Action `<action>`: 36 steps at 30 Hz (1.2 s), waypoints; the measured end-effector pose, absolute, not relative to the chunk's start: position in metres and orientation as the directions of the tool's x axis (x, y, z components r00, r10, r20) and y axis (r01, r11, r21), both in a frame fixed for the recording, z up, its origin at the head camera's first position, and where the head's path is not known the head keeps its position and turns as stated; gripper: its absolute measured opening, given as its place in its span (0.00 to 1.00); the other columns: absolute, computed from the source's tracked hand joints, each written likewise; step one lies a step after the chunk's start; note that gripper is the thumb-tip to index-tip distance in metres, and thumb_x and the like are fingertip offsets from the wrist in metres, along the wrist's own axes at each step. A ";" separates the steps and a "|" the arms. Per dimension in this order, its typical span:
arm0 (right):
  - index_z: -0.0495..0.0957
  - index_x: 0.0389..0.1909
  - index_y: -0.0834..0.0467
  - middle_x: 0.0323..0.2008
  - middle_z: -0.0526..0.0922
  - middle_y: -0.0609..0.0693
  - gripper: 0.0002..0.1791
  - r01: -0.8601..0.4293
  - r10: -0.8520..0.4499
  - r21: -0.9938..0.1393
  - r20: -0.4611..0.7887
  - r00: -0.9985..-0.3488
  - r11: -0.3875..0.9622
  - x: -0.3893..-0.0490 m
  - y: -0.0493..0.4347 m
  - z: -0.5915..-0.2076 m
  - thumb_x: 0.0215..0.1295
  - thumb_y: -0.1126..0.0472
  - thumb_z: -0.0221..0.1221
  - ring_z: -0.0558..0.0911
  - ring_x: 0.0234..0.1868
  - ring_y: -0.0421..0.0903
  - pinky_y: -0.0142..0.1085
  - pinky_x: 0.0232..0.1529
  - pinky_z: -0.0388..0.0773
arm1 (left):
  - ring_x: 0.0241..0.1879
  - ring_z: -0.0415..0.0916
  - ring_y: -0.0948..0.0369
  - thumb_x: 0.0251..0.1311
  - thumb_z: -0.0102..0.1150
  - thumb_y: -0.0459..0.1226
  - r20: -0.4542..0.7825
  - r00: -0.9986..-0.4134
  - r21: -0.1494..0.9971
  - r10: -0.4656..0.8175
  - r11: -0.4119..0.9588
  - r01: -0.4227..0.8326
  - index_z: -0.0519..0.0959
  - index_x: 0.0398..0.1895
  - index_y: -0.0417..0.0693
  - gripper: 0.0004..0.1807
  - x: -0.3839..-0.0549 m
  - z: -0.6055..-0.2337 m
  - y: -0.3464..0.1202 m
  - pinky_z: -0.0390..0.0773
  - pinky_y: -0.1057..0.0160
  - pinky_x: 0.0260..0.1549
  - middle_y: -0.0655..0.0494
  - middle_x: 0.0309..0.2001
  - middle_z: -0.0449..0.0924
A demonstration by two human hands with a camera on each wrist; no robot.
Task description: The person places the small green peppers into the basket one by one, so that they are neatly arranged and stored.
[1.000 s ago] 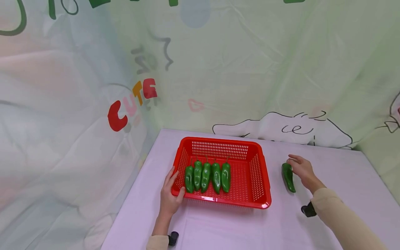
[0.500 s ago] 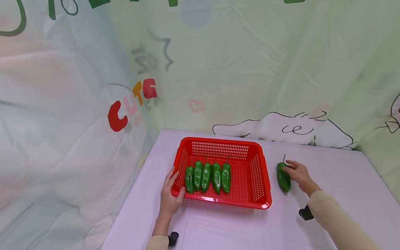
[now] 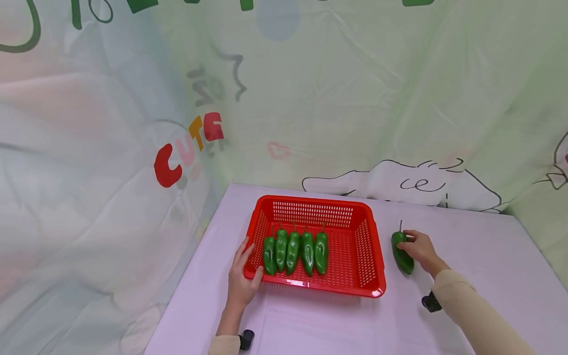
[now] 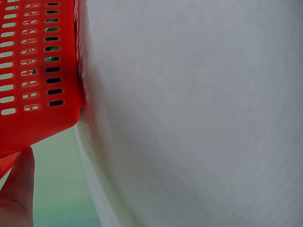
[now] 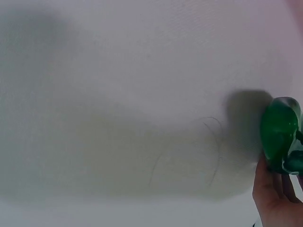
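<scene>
A red plastic basket [image 3: 355, 291] stands on the table, with several green chili peppers [image 3: 293, 251] lined up side by side in its left half, stems pointing to the back. At the front left corner of the basket my left hand [image 3: 241, 281] grips the rim, thumb over the front edge and fingers along the left side. To the right of the basket, a single green pepper [image 3: 403, 254] has its stem pointing away from me. My right hand [image 3: 423, 250] pinches it from the right between thumb and fingers. In the right wrist view that pepper [image 5: 279, 132] casts a shadow on the cloth.
A pale lilac cloth [image 3: 319, 325] covers the table. Behind and to the left hangs a printed curtain [image 3: 337, 108] with letters and drawings. A black wrist camera [image 3: 431, 301] sits at my right sleeve, another camera [image 3: 246, 339] at the left one.
My right hand has moved a little left and closed its fingers on the single pepper, which has shifted left and turned. The left hand and the basket stay put.
</scene>
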State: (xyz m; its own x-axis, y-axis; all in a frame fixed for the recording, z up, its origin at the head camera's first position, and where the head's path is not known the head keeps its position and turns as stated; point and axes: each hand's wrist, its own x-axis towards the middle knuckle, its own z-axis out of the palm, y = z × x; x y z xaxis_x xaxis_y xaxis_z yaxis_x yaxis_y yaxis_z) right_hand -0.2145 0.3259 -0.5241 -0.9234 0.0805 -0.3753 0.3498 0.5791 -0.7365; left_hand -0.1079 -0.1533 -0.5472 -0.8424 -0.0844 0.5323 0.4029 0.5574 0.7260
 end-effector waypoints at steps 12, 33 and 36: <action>0.40 0.74 0.72 0.67 0.53 0.81 0.37 0.315 0.045 -0.781 -0.347 -0.937 0.540 -0.214 0.317 -0.487 0.73 0.61 0.46 0.65 0.62 0.73 0.60 0.56 0.74 | 0.68 0.65 0.48 0.50 0.61 0.31 0.562 -0.823 0.701 -0.083 0.576 0.420 0.74 0.62 0.37 0.31 -0.105 -0.548 -0.157 0.74 0.45 0.56 0.46 0.71 0.64; 0.48 0.75 0.69 0.66 0.60 0.78 0.36 0.164 -0.011 -0.872 -0.190 -0.982 0.462 -0.209 0.252 -0.415 0.73 0.64 0.51 0.71 0.61 0.71 0.54 0.52 0.78 | 0.68 0.65 0.46 0.49 0.62 0.30 0.555 -0.828 0.709 -0.081 0.566 0.420 0.74 0.62 0.35 0.31 -0.109 -0.546 -0.152 0.73 0.43 0.57 0.44 0.70 0.65; 0.50 0.74 0.69 0.66 0.62 0.76 0.35 0.139 -0.024 -0.875 -0.170 -0.985 0.463 -0.208 0.240 -0.411 0.72 0.64 0.52 0.72 0.61 0.70 0.53 0.55 0.77 | 0.68 0.65 0.46 0.49 0.62 0.29 0.552 -0.830 0.716 -0.086 0.559 0.418 0.74 0.61 0.35 0.31 -0.108 -0.546 -0.151 0.73 0.42 0.56 0.44 0.70 0.65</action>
State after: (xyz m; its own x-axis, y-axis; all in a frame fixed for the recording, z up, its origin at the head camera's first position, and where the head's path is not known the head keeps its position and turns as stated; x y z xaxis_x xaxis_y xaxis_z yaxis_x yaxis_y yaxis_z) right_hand -0.2080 0.2396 -0.4110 -0.9852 -0.0242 -0.1695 0.1392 0.4631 -0.8753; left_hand -0.1079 -0.1505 -0.5460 -0.8296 -0.0865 0.5516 0.4179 0.5590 0.7161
